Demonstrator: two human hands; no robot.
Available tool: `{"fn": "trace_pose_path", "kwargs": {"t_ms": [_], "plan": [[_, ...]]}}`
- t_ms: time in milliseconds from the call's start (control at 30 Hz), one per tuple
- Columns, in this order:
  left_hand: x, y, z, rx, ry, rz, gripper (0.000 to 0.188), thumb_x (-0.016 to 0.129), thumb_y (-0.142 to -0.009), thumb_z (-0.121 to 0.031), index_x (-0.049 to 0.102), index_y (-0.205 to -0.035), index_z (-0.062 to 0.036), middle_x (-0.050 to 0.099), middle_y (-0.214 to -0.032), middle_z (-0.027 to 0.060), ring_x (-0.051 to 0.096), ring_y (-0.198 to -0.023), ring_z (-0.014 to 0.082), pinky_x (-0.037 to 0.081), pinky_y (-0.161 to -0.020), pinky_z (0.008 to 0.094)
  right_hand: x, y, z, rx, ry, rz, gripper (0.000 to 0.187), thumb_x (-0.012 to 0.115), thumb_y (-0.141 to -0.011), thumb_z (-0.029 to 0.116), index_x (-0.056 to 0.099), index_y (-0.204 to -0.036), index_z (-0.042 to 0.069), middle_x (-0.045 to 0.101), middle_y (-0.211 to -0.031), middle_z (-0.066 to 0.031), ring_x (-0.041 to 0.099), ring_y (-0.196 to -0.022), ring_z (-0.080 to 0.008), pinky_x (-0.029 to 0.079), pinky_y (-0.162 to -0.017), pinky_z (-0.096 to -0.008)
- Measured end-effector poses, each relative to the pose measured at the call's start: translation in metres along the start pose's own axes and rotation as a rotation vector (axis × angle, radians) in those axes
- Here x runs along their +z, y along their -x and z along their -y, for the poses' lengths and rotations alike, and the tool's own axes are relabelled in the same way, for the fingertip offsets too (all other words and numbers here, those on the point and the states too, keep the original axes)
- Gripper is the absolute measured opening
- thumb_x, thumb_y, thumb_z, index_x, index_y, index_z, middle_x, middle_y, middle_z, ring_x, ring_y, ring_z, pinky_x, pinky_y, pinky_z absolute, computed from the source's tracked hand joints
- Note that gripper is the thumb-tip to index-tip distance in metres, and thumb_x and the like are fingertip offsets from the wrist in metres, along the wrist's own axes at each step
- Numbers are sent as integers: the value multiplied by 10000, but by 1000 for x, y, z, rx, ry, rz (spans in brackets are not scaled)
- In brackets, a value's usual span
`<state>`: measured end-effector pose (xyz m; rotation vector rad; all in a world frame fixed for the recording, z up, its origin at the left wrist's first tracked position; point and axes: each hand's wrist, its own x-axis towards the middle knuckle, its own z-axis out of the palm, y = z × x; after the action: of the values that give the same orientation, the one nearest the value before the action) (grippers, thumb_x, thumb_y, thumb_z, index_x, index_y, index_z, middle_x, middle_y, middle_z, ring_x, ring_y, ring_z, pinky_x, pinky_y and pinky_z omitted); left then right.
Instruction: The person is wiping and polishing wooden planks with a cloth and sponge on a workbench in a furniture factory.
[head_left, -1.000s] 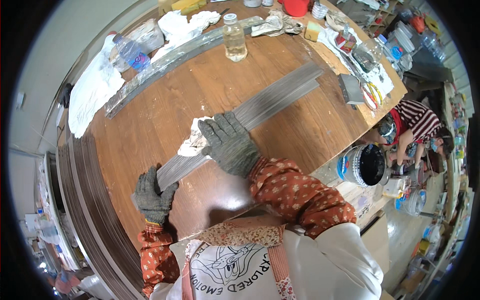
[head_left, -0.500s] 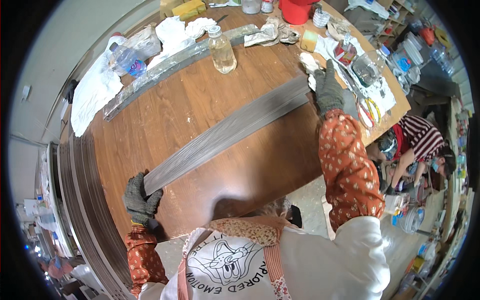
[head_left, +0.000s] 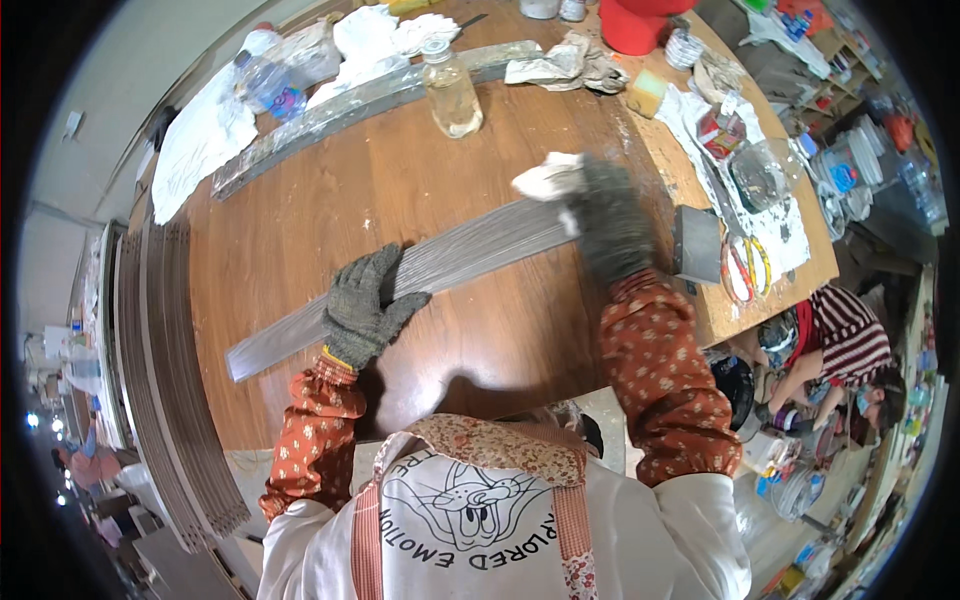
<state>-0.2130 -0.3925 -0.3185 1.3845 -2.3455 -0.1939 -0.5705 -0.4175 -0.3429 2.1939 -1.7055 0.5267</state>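
A long grey wood-grain plank lies slantwise on the brown wooden table. My left hand, in a dark grey knitted glove, rests flat on the plank left of its middle, with the thumb apart from the fingers. At the plank's right end, my right hand, in the same kind of glove, grips a crumpled white cloth. Motion blurs this hand, and the cloth partly covers the plank's end. Beside it sits a dark grey block.
Behind the plank stands a glass bottle of pale liquid, near a long grey bar. Scissors and a glass jar are at the right. Stacked planks stand left; a seated person is at far right.
My left hand has moved right, from the plank's left end onto its face. My right hand has come left and now holds the white cloth. The plank has shifted left and nearer.
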Motion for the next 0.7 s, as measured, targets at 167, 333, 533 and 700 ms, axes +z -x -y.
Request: {"fn": "trace_pose_path", "kwargs": {"t_ms": [167, 333, 533, 700], "plan": [[0, -1, -6, 28, -37, -52, 712, 770, -767, -467, 553, -1322, -78, 645, -1184, 161, 605, -1073, 368, 458, -949, 476, -19, -13, -60, 717, -462, 89, 595, 546, -959, 306, 352, -1478, 90, 631, -1208, -229, 641, -1035, -414, 493, -876, -478], [0, 9, -2, -7, -88, -56, 761, 806, -752, -437, 526, -1331, -29, 625, -1218, 195, 592, -1130, 371, 442, -989, 473, -64, -49, 2, 599, -1005, 78, 612, 565, -973, 390, 374, -1464, 77, 653, -1173, -200, 669, -975, -344, 524, -823, -399], [2, 1, -31, 24, 161, -315, 841, 817, -717, -474, 492, -1367, -50, 566, -1300, 214, 534, -1208, 412, 401, -1050, 512, -22, -55, 95, 10, -716, 148, 746, 720, -863, 289, 359, -1454, 13, 622, -1212, -193, 616, -1054, -335, 520, -871, -431], [8, -23, -61, 176, -43, -482, 765, 755, -709, -523, 561, -1315, -99, 562, -1285, 165, 501, -1244, 387, 372, -1074, 539, 0, -43, 121, -295, -896, 261, 842, 732, -838, 172, 246, -1510, 23, 562, -1284, -224, 582, -1164, -303, 498, -946, -406]]}}
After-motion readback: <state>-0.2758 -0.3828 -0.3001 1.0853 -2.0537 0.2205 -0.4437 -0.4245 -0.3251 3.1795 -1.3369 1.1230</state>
